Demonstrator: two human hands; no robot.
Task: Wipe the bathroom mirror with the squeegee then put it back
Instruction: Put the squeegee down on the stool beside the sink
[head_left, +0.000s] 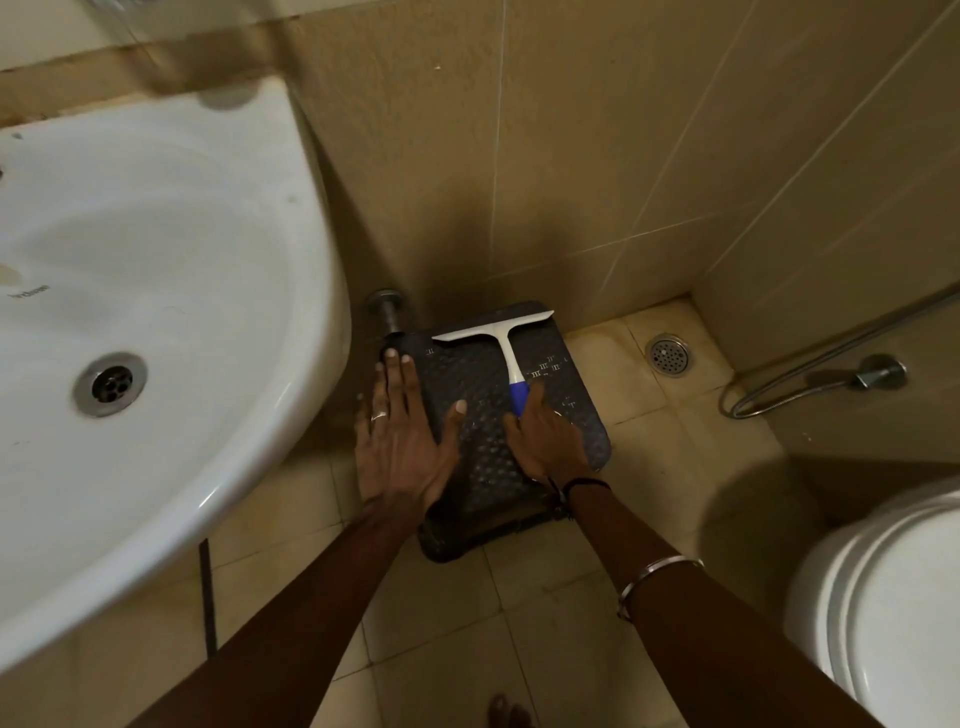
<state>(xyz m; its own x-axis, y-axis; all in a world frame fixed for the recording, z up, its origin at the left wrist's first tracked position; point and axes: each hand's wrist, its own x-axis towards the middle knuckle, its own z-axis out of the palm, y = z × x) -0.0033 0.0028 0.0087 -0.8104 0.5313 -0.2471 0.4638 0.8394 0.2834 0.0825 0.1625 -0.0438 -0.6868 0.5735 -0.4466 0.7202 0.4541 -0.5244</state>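
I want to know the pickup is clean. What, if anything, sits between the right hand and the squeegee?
Nothing visible. The right hand is already at the blue grip of the squeegee, which lies flat on the dark stool.

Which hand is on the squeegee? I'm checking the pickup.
The right hand, touching the squeegee at its blue handle end. The left hand is spread flat, apart from it.
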